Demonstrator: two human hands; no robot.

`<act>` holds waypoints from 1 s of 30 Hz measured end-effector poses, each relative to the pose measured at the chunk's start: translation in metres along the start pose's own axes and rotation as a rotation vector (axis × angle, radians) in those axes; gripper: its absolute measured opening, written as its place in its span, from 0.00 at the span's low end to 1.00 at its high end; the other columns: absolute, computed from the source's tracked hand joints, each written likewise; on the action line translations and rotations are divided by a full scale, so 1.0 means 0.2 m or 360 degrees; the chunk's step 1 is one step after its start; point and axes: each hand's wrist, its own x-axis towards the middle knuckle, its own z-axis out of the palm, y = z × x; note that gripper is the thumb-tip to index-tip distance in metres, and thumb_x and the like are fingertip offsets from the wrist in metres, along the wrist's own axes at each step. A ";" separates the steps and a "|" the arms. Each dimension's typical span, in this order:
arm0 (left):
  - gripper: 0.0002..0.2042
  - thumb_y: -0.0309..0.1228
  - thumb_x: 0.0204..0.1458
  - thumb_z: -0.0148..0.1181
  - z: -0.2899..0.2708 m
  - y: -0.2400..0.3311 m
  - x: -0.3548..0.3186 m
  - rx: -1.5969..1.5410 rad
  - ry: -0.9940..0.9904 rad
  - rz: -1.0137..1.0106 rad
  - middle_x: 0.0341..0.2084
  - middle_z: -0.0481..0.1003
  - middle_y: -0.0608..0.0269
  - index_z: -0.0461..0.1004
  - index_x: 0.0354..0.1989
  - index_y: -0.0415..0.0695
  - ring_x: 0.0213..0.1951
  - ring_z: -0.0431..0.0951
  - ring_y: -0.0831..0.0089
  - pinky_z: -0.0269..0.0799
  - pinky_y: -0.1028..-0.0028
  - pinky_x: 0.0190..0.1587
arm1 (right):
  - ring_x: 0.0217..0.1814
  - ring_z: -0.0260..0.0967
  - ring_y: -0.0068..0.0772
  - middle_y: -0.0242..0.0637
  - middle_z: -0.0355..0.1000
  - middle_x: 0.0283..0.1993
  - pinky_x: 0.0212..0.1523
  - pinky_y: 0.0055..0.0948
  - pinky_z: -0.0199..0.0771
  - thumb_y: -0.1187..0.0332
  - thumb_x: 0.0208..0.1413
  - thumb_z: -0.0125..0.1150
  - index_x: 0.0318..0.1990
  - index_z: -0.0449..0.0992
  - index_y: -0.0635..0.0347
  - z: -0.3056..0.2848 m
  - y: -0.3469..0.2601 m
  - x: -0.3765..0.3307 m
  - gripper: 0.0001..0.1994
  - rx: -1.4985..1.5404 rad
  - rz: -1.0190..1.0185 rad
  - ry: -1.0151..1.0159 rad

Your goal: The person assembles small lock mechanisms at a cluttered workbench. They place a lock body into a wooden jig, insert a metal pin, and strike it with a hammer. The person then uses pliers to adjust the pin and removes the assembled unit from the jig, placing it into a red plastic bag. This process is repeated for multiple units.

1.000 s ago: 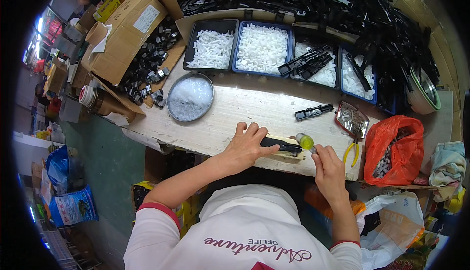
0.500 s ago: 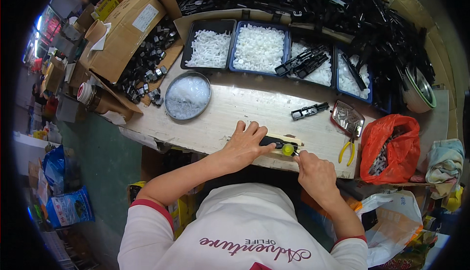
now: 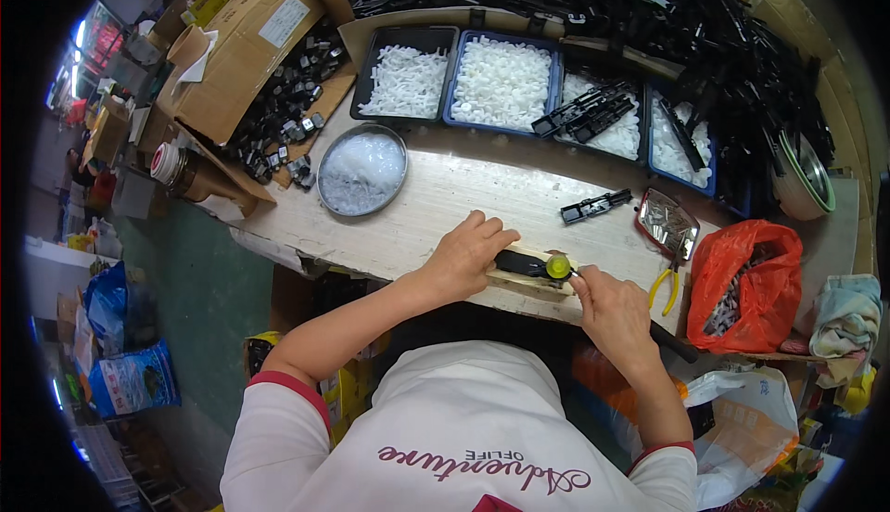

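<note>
My right hand [image 3: 616,313] grips a hammer with a round yellow head [image 3: 558,266]. Its black handle [image 3: 674,342] sticks out past the hand. The yellow head is over the right part of a long black plastic part [image 3: 521,262], hiding some of it. This part lies on a pale wooden block [image 3: 530,282] at the table's near edge. My left hand [image 3: 462,257] has its fingers curled at the left end of the black part. Beyond it lies another black part with metal pieces [image 3: 593,207], touched by neither hand.
Trays of white plastic pieces [image 3: 501,81] line the back, before a heap of black parts [image 3: 593,2]. A round tin of clear pieces [image 3: 362,171] stands left. At right are yellow-handled pliers [image 3: 664,290], a dish of small metal pieces [image 3: 667,223] and a red bag [image 3: 747,285].
The yellow hammer head has shifted slightly right and up in the picture, and more of the handle shows. My left fingers, spread before, are now drawn together. The whole view has shifted a little.
</note>
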 end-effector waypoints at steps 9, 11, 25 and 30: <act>0.32 0.15 0.34 0.57 0.06 0.01 -0.08 -0.0185 0.0291 -0.0104 0.33 0.70 0.58 0.59 0.55 0.39 0.36 0.64 0.59 0.63 0.66 0.39 | 0.18 0.68 0.49 0.45 0.69 0.20 0.19 0.44 0.66 0.66 0.56 0.49 0.29 0.66 0.60 0.07 -0.08 0.19 0.08 0.0037 -0.0040 -0.0087; 0.32 0.14 0.34 0.58 0.09 0.01 -0.11 -0.0185 0.0472 -0.0072 0.34 0.70 0.57 0.60 0.54 0.40 0.37 0.66 0.60 0.62 0.65 0.42 | 0.18 0.68 0.49 0.45 0.69 0.19 0.20 0.44 0.67 0.65 0.56 0.48 0.29 0.66 0.61 0.03 -0.11 0.22 0.09 0.0196 -0.0023 0.0084; 0.34 0.22 0.35 0.65 0.08 0.01 -0.23 -0.0025 0.0731 -0.0202 0.45 0.66 0.53 0.58 0.55 0.39 0.46 0.64 0.59 0.54 0.65 0.49 | 0.18 0.68 0.47 0.43 0.69 0.18 0.19 0.42 0.66 0.65 0.55 0.49 0.30 0.67 0.60 0.15 -0.16 0.28 0.09 0.0063 -0.0089 -0.0133; 0.29 0.24 0.38 0.64 0.10 0.06 -0.12 0.0016 0.0546 0.0103 0.42 0.68 0.56 0.62 0.53 0.41 0.44 0.66 0.62 0.54 0.66 0.47 | 0.23 0.68 0.46 0.44 0.68 0.23 0.23 0.40 0.67 0.70 0.52 0.52 0.36 0.70 0.63 0.15 0.03 0.06 0.07 -0.0027 0.0323 0.0336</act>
